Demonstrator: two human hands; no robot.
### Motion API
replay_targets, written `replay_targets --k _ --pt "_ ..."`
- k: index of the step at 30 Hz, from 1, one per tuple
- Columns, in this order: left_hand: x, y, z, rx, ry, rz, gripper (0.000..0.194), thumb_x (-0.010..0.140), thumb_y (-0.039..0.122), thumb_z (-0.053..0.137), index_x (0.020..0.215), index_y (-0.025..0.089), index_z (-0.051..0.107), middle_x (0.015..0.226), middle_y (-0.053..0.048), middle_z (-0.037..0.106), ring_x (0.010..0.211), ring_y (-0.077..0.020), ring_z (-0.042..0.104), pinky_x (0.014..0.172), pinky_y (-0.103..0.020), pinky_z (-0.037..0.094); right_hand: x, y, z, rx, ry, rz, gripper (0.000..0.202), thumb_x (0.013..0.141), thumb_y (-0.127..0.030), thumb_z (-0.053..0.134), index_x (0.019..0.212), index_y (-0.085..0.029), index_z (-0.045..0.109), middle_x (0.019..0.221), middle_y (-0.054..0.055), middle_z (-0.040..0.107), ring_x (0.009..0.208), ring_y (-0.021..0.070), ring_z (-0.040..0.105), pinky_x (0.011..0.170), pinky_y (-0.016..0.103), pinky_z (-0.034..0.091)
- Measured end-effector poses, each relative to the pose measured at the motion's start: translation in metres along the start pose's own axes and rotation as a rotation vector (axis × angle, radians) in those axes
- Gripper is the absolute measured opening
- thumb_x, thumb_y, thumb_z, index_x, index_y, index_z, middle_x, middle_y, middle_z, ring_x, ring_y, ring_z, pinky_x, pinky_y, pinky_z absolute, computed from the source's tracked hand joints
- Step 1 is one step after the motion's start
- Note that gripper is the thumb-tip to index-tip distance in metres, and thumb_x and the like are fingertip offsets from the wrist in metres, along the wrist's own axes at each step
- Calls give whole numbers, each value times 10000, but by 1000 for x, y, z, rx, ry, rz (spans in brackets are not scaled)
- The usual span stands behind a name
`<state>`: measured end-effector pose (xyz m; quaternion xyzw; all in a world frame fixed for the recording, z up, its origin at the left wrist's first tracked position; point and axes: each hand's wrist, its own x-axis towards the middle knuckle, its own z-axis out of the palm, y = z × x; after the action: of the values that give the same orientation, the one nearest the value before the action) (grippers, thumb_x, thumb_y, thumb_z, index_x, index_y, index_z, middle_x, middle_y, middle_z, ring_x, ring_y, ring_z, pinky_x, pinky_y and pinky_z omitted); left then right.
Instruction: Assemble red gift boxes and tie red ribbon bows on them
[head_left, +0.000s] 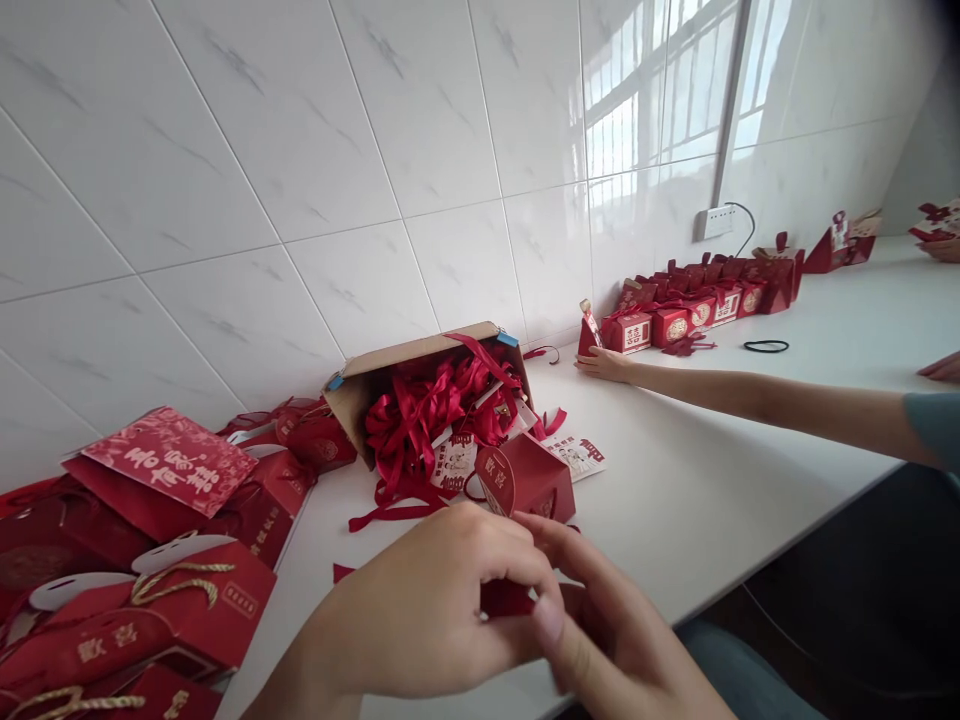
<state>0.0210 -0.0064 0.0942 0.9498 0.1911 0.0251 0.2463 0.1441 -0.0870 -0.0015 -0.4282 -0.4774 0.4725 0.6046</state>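
Observation:
My left hand (pixel 442 600) is closed, its thumb and fingertips pressed together at the lower middle of the view. Against it is my right hand (pixel 600 620), its fingers curled around the same spot. Between them shows a small piece of red ribbon (pixel 506 600), mostly hidden by the fingers. Just beyond my hands a red gift box (pixel 529 480) rests on the white table (pixel 645 510). Behind that box, an open cardboard box (pixel 420 350) lies on its side with red ribbons (pixel 427 400) and printed cards (pixel 454 460) spilling out.
Red gift bags (pixel 202 600) pile up at the left. At the right, another person's hand (pixel 607 365) touches a small red box beside a row of red boxes (pixel 675 320) along the wall. A black loop (pixel 765 346) lies nearby. More hands show at the far right.

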Motion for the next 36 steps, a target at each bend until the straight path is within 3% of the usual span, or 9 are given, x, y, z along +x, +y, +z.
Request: replay_targets --k 2,5,11,15,17,19,25,32,36 --pt "1 -1 1 14 10 -60 182 833 309 594 711 198 673 680 33 658 596 -79 544 569 -186 386 2 -4 2 -11 76 31 437 836 -558 509 1002 -180 654 768 48 634 651 152 575 623 247 501" --pt "4 -8 -5 26 108 -208 199 813 375 610 705 217 663 694 41 670 631 -103 574 567 -197 384 6 -9 0 -89 123 52 518 847 -600 440 622 -159 591 582 8 522 565 121 474 546 220 409" --pt "19 -44 -19 46 355 -365 298 838 472 521 748 219 651 699 18 648 636 -149 575 577 -242 405 8 -11 -15 -130 127 110 430 840 -555 479 670 -164 539 537 -42 399 505 91 337 476 208 280" --pt "33 -75 -16 54 487 -374 309 889 387 429 1107 263 609 1049 -23 666 820 -181 613 702 -273 458 7 -14 -23 -58 218 80 412 835 -534 507 631 -176 501 541 -52 327 508 89 293 464 193 283" --pt "38 -86 -14 59 433 -368 372 887 344 421 1235 296 547 1214 -29 609 926 -196 608 770 -288 464 7 -16 -26 -42 242 52 390 830 -511 536 631 -177 515 547 -53 301 509 88 275 466 184 296" --pt "42 -92 -12 57 350 -364 370 878 341 424 1210 285 578 1211 -38 613 940 -209 609 771 -296 468 5 -18 -28 -34 273 29 367 824 -495 557 642 -176 550 547 -55 278 500 85 245 451 180 288" --pt "39 -79 -10 -7 247 -386 267 832 418 496 878 210 656 835 -39 671 724 -191 603 616 -275 449 2 -20 -29 3 402 13 323 767 -486 636 718 -168 662 533 -50 282 484 82 211 402 197 251" --pt "36 -60 2 -382 45 -347 319 834 436 529 1021 183 578 753 -20 651 655 -165 623 608 -274 488 3 -18 -30 3 490 7 339 762 -502 638 767 -170 704 517 -55 258 464 74 212 372 196 214" --pt "37 -59 3 -462 -6 -353 395 844 449 524 1122 170 555 794 -41 673 692 -180 653 658 -309 518 5 -14 -30 -24 477 -4 351 758 -511 637 787 -170 712 503 -58 246 445 71 211 358 201 197"
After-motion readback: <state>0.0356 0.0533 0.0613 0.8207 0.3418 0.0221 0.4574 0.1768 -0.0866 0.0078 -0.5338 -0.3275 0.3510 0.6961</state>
